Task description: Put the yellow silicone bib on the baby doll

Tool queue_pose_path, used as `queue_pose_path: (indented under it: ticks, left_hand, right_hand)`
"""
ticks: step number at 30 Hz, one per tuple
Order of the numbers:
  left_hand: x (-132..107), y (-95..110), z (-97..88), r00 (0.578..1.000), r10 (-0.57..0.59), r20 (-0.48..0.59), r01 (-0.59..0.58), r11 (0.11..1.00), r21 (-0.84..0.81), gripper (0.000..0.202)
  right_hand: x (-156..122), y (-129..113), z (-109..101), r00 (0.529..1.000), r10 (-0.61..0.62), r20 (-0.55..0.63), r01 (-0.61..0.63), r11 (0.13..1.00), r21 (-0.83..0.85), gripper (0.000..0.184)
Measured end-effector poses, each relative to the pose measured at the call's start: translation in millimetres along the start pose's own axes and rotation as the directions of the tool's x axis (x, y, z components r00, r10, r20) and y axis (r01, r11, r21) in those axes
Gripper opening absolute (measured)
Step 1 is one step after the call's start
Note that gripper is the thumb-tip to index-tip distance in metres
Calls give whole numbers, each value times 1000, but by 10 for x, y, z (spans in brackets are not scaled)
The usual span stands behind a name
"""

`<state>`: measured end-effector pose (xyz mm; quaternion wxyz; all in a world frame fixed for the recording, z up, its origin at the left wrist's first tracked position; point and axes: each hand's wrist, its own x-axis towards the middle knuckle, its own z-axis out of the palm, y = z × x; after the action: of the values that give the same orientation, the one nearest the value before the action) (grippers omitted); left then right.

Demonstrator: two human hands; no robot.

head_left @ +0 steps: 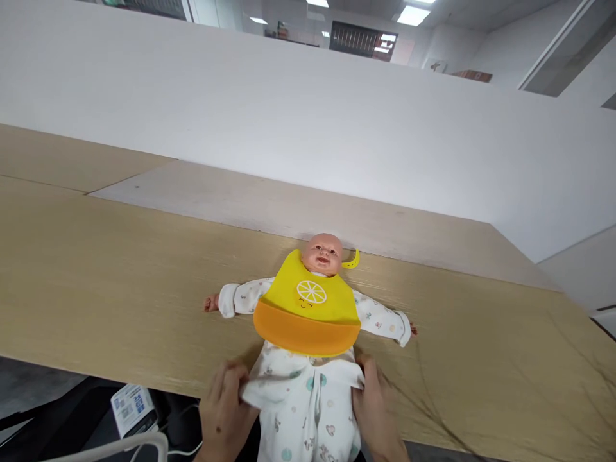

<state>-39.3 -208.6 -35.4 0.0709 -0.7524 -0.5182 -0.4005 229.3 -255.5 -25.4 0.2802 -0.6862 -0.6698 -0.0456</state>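
A baby doll (321, 253) lies on its back on the wooden table (96, 289), arms spread, head toward the far wall. It wears a white patterned sleepsuit (308, 410) and a yellow silicone bib (308, 308) with an orange pocket and a lemon print. My left hand (224, 414) pinches the suit's fabric at the doll's left hip. On the other side, my right hand (378, 410) grips the fabric at the waist. Both hands are closed on the cloth, just below the bib. The doll's legs hang past the table's near edge.
A white partition wall (308, 115) stands behind the table. Below the near edge at the left are a white device with a QR label (129, 407), dark equipment and a white cable. A lighter board (269, 205) lies along the table's back.
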Motion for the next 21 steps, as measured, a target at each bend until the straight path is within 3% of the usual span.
queue_pose_path:
  ticks: [2,6,8,11,14,17,21]
  left_hand:
    - [-99,62,-43,994,98,-47,-95,994,58,12]
    - [-191,181,-104,995,88,-46,-84,992,98,18]
    - [-241,174,-107,995,100,-7,-99,989,111,22]
    - [-369,106,-76,978,208,33,-210,972,106,16]
    - [-507,68,-25,960,274,48,-273,962,-24,18]
    - [-555,97,4,959,270,85,-259,959,-118,23]
    - [-454,170,-2,973,212,95,-209,977,-45,25]
  right_hand:
    - [-50,-12,-15,993,-37,-114,30,998,-61,20]
    - [-162,-19,-34,955,-97,-281,56,987,-153,16]
    - [-213,-14,-28,956,-105,-276,76,991,-114,21]
    - [-263,15,-8,964,-129,-231,117,991,-65,24]
    - [-274,65,-26,945,-250,-211,248,968,-40,16]
    - [-247,104,-100,916,-341,-213,340,939,-45,19]
    - [-194,119,-187,905,-389,-175,388,921,-42,29]
